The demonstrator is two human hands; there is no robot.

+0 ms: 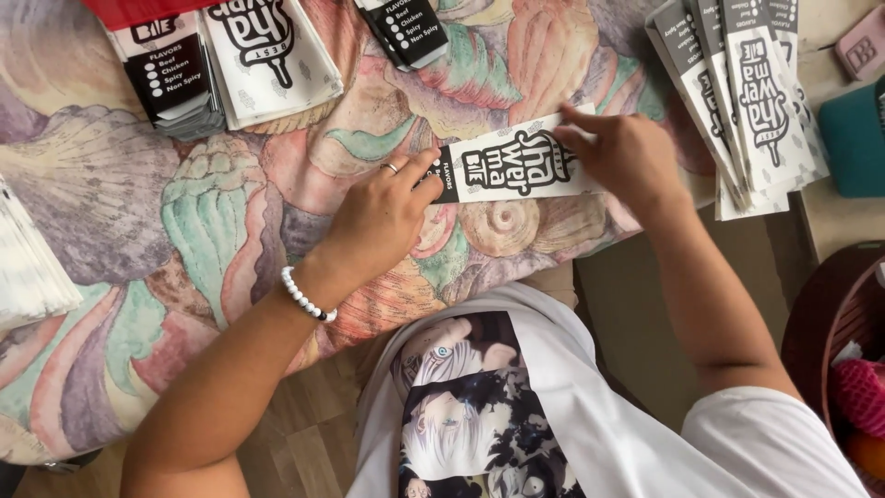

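At the far left edge a stack of plain white paper sheets lies on the shell-patterned cloth in green, pink and purple. Above it, at the top left, sit 2 piles of black-and-white printed paper sleeves, and 1 more black-ended sleeve pile lies at top centre.

The left hand, with a ring on 1 finger and a white bead bracelet at the wrist, lies flat on the cloth; its fingers are close together and their tips press the black end of the long white paper sleeve with black lettering. That sleeve lies flat across the middle of the cloth, between both hands.

The right hand covers the sleeve's other end, fingers bent and held together, tips pressing down on its upper edge.

Further right, a fanned pile of the same sleeves overhangs the cloth's edge, beside a teal object and a pink case.
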